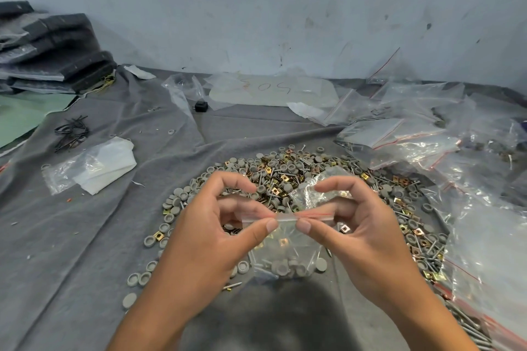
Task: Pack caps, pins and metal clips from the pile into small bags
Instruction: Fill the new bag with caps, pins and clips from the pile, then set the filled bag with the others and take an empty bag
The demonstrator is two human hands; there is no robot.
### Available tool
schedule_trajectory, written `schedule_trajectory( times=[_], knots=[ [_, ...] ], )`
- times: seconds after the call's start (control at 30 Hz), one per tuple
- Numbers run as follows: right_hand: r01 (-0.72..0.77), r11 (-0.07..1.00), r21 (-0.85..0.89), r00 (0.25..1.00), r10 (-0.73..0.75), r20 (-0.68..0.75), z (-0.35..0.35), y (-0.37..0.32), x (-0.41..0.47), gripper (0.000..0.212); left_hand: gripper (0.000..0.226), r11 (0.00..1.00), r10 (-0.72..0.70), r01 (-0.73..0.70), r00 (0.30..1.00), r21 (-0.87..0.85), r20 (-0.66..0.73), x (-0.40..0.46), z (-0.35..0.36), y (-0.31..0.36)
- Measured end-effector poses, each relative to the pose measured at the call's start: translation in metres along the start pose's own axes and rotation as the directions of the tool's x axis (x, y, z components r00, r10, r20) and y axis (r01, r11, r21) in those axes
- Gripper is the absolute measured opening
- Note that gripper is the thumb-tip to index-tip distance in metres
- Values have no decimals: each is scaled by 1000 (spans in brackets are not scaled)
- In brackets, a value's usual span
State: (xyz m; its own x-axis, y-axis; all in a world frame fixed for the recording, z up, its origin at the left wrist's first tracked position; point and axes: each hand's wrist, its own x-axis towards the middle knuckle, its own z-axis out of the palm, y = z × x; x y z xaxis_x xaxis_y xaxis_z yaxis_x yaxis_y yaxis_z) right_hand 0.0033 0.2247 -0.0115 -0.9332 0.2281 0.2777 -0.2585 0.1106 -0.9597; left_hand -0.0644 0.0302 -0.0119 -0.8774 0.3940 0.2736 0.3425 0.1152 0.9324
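Note:
A small clear zip bag (285, 248) with a red line at its top hangs between my hands; grey caps, pins and a brass clip lie in its bottom. My left hand (208, 234) pinches the bag's top strip between thumb and fingers. My right hand (359, 231) pinches the same strip just to the right, thumb tips almost meeting. Behind and below the bag lies the pile (285, 179) of grey caps, pins and gold metal clips on the grey cloth (85, 236).
Filled and empty clear bags (413, 134) are heaped at the right. A folded white plastic sheet (105, 165) and black ties (71, 131) lie left. Dark stacked packs (51, 48) sit far left by the wall. A large bag of pins (484, 279) lies at the near right.

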Motion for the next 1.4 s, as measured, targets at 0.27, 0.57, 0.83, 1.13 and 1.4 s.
schedule_trajectory(
  times=[0.27,0.57,0.83,1.13,1.4],
  knots=[
    [-105,984,144,990,90,108,-11,-6,1,41,42,998,37,-37,999,52,4,-1,0,4],
    [-102,979,178,990,82,119,-18,-7,3,33,45,999,23,-23,1000,-35,7,1,0,9],
    [204,812,-547,962,-61,268,-17,-28,4,21,32,995,92,-93,995,34,37,-2,18,4],
    [-54,950,-306,997,37,-61,-38,-47,136,19,37,1000,-10,2,946,-25,-324,7,0,7],
    [-626,776,-77,710,526,-469,-102,21,193,20,37,999,-35,44,965,30,-260,6,-1,1]
  ],
)
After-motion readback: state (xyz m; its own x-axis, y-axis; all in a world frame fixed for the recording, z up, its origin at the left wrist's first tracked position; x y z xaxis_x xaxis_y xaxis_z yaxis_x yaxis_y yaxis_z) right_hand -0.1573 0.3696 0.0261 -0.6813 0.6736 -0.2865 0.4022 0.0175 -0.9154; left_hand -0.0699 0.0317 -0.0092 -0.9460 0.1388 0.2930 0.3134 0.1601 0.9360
